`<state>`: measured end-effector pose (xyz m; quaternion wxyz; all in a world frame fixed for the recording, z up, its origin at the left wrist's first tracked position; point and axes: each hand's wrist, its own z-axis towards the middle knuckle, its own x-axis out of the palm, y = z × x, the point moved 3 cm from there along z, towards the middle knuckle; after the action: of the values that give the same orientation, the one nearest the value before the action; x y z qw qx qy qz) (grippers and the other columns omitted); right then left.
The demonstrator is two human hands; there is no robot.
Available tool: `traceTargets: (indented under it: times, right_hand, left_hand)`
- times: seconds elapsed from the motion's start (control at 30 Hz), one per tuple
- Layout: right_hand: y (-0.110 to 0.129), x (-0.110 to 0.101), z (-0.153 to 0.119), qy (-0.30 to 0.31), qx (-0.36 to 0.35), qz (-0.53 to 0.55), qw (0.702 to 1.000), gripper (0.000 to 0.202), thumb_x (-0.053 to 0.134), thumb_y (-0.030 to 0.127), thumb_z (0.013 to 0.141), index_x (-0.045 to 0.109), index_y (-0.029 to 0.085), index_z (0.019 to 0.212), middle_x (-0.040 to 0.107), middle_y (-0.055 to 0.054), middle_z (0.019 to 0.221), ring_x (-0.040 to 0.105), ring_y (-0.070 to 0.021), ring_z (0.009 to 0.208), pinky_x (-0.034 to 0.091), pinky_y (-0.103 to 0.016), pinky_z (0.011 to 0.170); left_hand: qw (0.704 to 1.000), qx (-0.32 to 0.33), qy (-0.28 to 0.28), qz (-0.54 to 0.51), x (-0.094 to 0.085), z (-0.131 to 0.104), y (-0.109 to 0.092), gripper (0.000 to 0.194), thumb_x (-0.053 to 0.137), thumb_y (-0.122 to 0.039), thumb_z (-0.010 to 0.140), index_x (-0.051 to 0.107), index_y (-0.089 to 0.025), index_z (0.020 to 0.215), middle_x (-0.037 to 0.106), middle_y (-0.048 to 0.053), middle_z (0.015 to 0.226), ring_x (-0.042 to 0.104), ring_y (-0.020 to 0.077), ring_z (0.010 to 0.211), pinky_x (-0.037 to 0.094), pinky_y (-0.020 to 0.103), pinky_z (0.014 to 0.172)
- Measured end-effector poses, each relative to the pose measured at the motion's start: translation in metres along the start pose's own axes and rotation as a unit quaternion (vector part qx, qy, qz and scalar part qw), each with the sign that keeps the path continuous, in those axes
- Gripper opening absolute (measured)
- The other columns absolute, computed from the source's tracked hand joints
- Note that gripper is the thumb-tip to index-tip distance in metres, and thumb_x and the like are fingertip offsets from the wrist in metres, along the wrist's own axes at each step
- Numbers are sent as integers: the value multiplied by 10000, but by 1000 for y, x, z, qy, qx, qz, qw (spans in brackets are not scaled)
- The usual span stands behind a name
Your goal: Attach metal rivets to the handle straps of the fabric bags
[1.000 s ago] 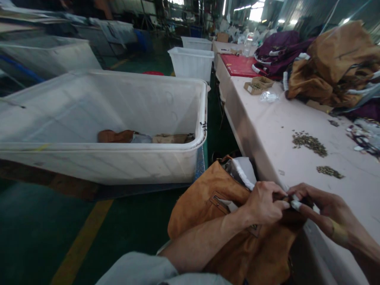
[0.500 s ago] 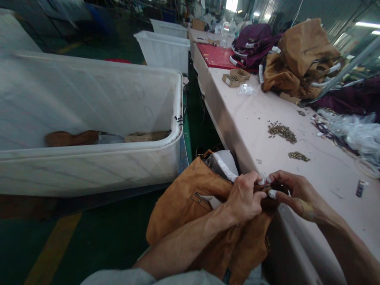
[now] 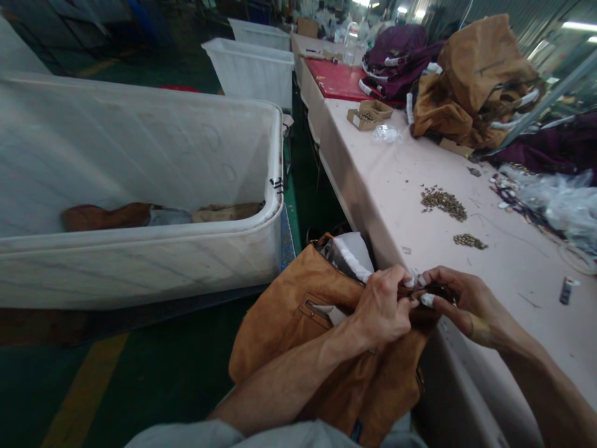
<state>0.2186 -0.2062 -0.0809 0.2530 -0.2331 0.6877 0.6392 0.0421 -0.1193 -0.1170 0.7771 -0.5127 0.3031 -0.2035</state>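
A tan-brown handbag (image 3: 289,311) rests against my lap, beside the table's edge. It has a zipped pocket on its side and a white-wrapped handle (image 3: 352,261) at its opening. My left hand (image 3: 385,305) pinches the bag's upper edge near its right end. Facing it, my right hand (image 3: 459,305) grips the same edge, thumb and fingers closed on a dark strap or tab there. White tape covers some of my fingertips. The small part between the two hands is mostly hidden by my fingers.
On the pale table (image 3: 373,180) lie two heaps of small brass-coloured metal pieces (image 3: 443,204), small cardboard boxes (image 3: 368,116), brown bags (image 3: 480,81), purple bags (image 3: 401,59) and clear plastic (image 3: 569,202). A large white bin (image 3: 224,242) with brown items inside stands at left.
The camera view has shifted slightly, so the bin and table things sit a little higher and further left. Both hands keep their hold on the bag's edge with only slight finger movement.
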Motion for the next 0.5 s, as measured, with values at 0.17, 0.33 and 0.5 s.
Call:
traceTargets:
  times: [0.17, 0.33, 0.5]
  right_hand:
    - [-6, 1, -2, -6, 10, 2, 1000, 259, 645, 416, 956, 674, 195, 1087, 717, -58, 990, 642, -222, 876, 490, -313, 739]
    - [-14, 3, 2, -17, 27, -27, 999, 283, 640, 446, 938, 688, 192, 1053, 703, -43, 894, 604, -191, 750, 460, -285, 626]
    - [-16, 6, 3, -15, 35, -82, 996, 253, 646, 437, 927, 688, 196, 995, 652, -14, 760, 544, -157, 646, 420, -259, 551]
  left_hand:
    - [995, -66, -3, -80, 1, 4, 12, 200, 779, -206, 733, 642, -166, 873, 639, -8, 780, 551, 136, 708, 391, 258, 641]
    - [951, -154, 33, -267, 18, 11, 50, 452, 936, -349, 580, 680, -124, 876, 656, 14, 774, 548, 116, 658, 403, 239, 594]
    - [878, -224, 78, -416, 22, 11, 63, 551, 904, -533, 621, 679, -97, 872, 691, 59, 766, 600, 121, 602, 493, 262, 606]
